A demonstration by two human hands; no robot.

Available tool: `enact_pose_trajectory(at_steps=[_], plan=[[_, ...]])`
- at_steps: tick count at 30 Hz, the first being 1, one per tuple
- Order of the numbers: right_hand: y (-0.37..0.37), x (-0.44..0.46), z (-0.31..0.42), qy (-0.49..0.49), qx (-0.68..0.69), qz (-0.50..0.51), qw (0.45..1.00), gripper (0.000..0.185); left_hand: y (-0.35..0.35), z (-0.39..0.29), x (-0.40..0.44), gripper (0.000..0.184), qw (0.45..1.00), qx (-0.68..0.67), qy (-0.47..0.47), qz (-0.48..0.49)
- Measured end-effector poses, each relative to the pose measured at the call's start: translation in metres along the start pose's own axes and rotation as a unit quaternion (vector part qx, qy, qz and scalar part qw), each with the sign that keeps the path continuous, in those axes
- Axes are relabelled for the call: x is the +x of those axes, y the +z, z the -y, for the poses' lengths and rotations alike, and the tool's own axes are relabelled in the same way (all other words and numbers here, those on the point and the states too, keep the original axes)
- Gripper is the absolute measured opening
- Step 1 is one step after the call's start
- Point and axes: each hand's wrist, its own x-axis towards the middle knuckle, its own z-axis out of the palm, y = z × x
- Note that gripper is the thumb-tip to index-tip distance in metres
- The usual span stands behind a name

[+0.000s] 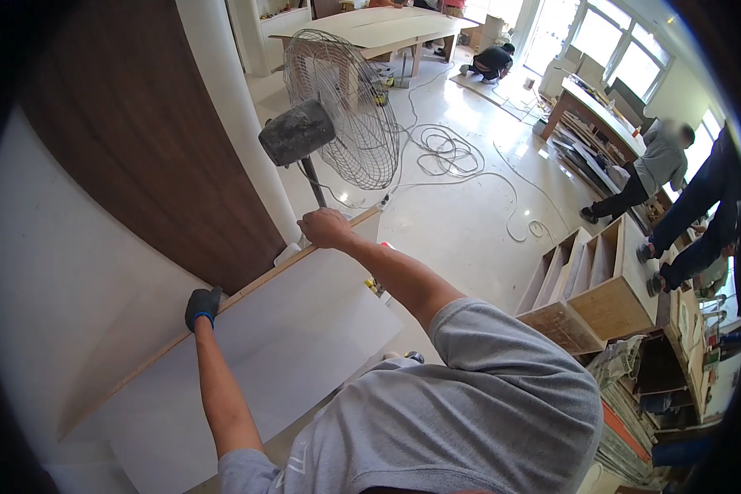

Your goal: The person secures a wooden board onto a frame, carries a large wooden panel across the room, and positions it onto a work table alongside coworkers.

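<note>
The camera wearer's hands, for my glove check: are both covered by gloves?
No, the left hand wears a dark glove, but the right hand is bare.

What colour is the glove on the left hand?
Dark grey glove with blue cuff; best seen in head view.

White panel [296,329]; pale wooden strip [263,279] along its far edge.

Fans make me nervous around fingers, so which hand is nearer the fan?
Right. The bare right hand is on the wooden edge, just below the fan in view; the gloved left hand is farther away along it.
</note>
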Motion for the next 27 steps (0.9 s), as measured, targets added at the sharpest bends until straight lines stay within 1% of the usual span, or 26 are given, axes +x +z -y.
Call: enact_pose_trajectory(at_steps=[6, 15, 21, 27], plan=[[-0.0024, -0.0018, 0.0014, -0.007, -0.010, 0.000, 1.000, 0.039, 0.0015, 0.0008, 0.0029, 0.051, 1.000, -0.001, 0.002, 0.003], [0.0016, 0.0007, 0.0000, 0.009, -0.014, 0.007, 1.000, 0.041, 0.0014, 0.0010, 0.0012, 0.052, 1.000, -0.010, 0.004, -0.001], [0.0050, 0.0016, -0.0040, -0.013, -0.020, -0.009, 1.000, 0.040, 0.0039, 0.0034, 0.0072, 0.052, 1.000, 0.007, 0.011, 0.009], [0.0009, -0.0014, -0.0006, -0.002, -0.007, -0.006, 1.000, 0.039, 0.0057, 0.0037, 0.0078, 0.052, 1.000, 0.017, 0.007, 0.001]])
